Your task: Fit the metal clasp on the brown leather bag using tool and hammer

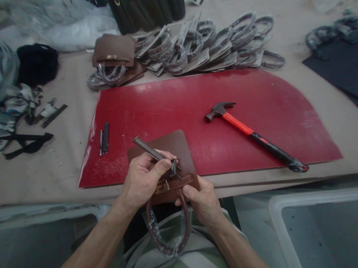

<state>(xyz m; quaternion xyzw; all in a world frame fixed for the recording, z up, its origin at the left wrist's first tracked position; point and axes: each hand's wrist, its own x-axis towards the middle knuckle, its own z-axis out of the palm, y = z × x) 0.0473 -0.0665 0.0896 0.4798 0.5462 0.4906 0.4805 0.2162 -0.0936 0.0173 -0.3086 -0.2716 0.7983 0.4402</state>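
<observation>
Left hand [142, 176] curled closed around metal tool [148, 148]; right hand [203, 197] pinched brown leather panel [174, 144], lower centre of frame, partly over red mat [156, 110]. Step apparently was working tool near gold clasp [162, 187]; next move seemed to call for steady panel.

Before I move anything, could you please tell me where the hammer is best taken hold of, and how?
Probably by its black grip, from above on the near right side: the hammer lies flat on the red mat, head pointing away to the left, the long handle slanting back toward the person's right.
</observation>
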